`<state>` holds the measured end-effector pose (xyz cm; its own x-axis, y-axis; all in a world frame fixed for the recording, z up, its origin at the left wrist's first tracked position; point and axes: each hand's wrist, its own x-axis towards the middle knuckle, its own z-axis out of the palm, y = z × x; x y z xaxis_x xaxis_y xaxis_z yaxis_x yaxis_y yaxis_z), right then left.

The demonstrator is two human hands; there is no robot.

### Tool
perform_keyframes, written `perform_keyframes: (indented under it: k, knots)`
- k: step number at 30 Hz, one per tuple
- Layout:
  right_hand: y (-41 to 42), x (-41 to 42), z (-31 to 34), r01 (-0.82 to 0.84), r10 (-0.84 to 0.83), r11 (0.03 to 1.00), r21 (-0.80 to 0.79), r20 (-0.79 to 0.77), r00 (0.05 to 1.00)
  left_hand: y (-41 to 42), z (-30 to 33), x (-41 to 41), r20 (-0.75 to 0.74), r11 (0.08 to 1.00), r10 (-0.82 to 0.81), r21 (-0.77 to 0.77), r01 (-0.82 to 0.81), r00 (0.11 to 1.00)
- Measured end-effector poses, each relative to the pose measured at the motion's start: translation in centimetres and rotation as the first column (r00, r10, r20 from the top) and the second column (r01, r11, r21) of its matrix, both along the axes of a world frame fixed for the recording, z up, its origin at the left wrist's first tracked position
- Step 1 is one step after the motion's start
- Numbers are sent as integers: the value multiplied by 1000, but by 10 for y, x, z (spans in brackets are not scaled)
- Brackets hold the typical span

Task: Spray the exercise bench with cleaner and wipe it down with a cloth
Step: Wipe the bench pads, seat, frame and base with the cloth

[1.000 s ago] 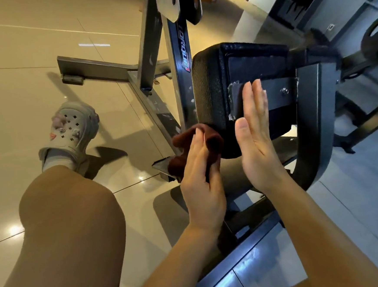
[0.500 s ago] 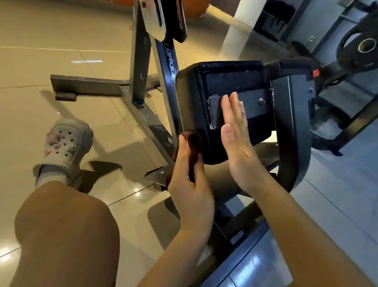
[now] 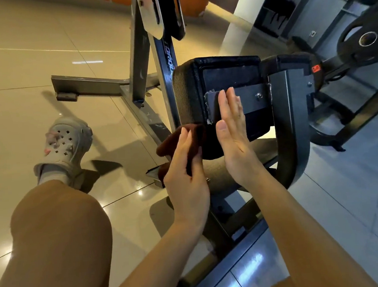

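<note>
The black padded block of the exercise bench [image 3: 188, 93] stands upright at centre, bolted to a dark metal bracket [image 3: 290, 121]. A dark brown cloth [image 3: 172, 142] lies against the pad's lower left edge. My left hand [image 3: 186, 173] presses the cloth to the pad with straight fingers. My right hand [image 3: 232, 137] lies flat, fingers straight, against the pad's rear side, over a torn grey patch [image 3: 212, 103]. No spray bottle is in view.
The bench's grey steel frame [image 3: 102, 84] runs across the glossy tiled floor on the left. My left knee and a grey clog [image 3: 66, 144] are at lower left. A black weight plate [image 3: 365, 41] on a rack stands at upper right.
The view has shifted, so the pad sits lower and more central. Both hands stay on the pad; the left hand has rubbed the cloth slightly along the lower left edge.
</note>
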<state>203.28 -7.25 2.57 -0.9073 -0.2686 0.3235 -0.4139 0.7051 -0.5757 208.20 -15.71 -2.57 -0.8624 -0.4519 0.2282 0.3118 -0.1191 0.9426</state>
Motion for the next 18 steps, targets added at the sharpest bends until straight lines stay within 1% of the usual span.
perform_keyframes:
  k: [2, 4, 6, 8, 10, 11, 12, 13, 15, 16, 18]
  knots:
    - [-1, 0, 0, 9, -9, 1000, 4, -1, 1000, 4, -17, 11, 13, 1000, -16, -4, 16, 1000]
    - [-2, 0, 1, 15, -15, 1000, 8, 2, 1000, 8, -20, 21, 69, 999, -39, 29, 37, 997]
    - [-2, 1, 1, 13, -13, 1000, -1, 8, 1000, 12, -15, 31, 176, 989, -77, 138, 53, 981]
    - [-1, 1, 3, 8, -8, 1000, -8, 17, 1000, 7, 0, 33, 291, 954, -148, 295, 59, 945]
    - [-1, 1, 5, 7, -7, 1000, -9, 33, 999, -6, 14, 23, 287, 891, -179, 453, 31, 941]
    - [-1, 2, 5, 7, -7, 1000, -8, 36, 999, -13, 22, 15, 253, 883, -138, 469, 4, 958]
    - [-1, 2, 4, 8, -8, 1000, -8, 31, 1000, -20, 29, 5, 203, 903, -82, 429, -13, 976]
    - [-1, 2, 3, 9, -9, 1000, -7, 19, 1000, -24, 34, -5, 140, 940, -44, 341, -7, 989]
    - [-1, 1, 0, 10, -10, 1000, -7, -2, 1000, -22, 35, -17, 38, 994, -38, 105, 34, 999]
    - [-1, 1, -1, 7, -7, 1000, -11, -7, 1000, -19, 30, -19, -4, 999, -39, 4, 39, 999]
    - [-1, 0, -2, 0, 0, 1000, -15, -11, 1000, -12, 6, -11, -41, 994, -20, -105, 15, 999]
